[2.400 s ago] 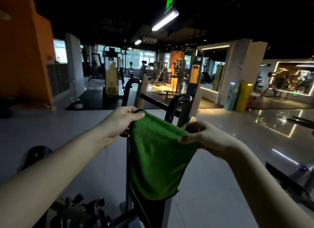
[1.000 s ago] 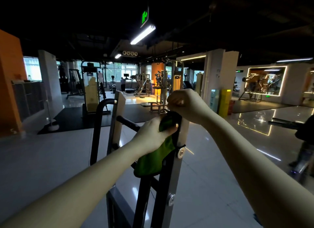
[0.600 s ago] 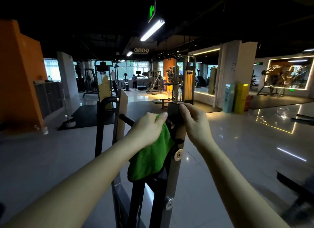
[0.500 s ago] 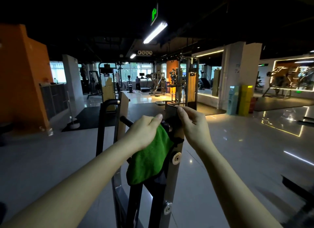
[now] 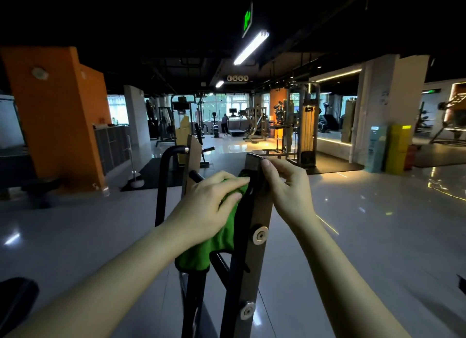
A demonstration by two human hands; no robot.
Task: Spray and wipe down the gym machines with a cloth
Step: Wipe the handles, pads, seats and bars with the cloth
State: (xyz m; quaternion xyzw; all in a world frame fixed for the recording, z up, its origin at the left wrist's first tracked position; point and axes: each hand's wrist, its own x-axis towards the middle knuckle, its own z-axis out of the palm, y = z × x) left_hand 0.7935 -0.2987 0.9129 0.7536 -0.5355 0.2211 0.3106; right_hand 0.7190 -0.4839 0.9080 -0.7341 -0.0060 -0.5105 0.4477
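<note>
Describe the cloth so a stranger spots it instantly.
Find the grey metal upright with round bolts, centre foreground. The left hand holds the cloth against its left side. Nothing else nearby is bright green or soft.

Looked over a glossy grey floor (image 5: pixel 365 237): orange wall (image 5: pixel 58 121) at 10 o'clock, lit fluorescent tube (image 5: pixel 251 48) at 12, bright windows (image 5: pixel 227 103) beyond, white pillar (image 5: pixel 378 106) at 2 o'clock.

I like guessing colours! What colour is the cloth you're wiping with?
Bright green. The cloth shows best in the head view, under the left hand.
</note>
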